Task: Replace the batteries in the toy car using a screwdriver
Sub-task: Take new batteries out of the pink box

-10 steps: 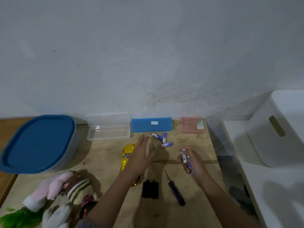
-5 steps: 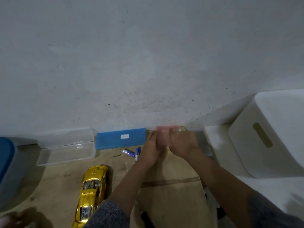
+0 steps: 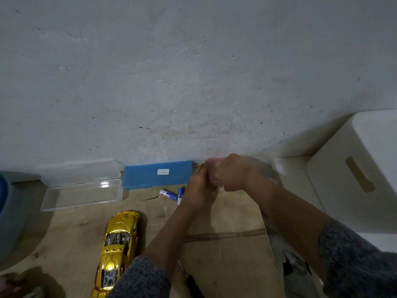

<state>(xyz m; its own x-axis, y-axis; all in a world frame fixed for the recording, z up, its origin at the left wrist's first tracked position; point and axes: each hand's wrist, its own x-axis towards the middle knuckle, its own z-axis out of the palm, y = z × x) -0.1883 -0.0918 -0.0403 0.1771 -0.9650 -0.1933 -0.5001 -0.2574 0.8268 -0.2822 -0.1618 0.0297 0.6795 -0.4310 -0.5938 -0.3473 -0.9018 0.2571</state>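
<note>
The right grip [image 3: 233,173] is curled round a pink box [image 3: 215,160] at the back of the table [image 3: 225,254], against the wall [image 3: 193,72]. The left grip [image 3: 199,188] is up against the box's left end, its fingers [image 3: 203,171] pointing toward the wall; motion blur hides whether they pinch the box or only touch it. The two grips meet over the box, so little of it shows.

Just left of the left grip, two blue batteries [image 3: 168,194] lie loose on the table, touching at one end. Behind them a closed blue case [image 3: 156,174] sits along the wall, with an open clear case [image 3: 81,188] beside it on the left.

The gold toy car [image 3: 120,244] rests roof up near the front left, well apart from both grips. The screwdriver [image 3: 193,286] lies at the bottom edge between the forearms, its black handle partly cut off. A white bin [image 3: 354,168] stands off the table's right side.
</note>
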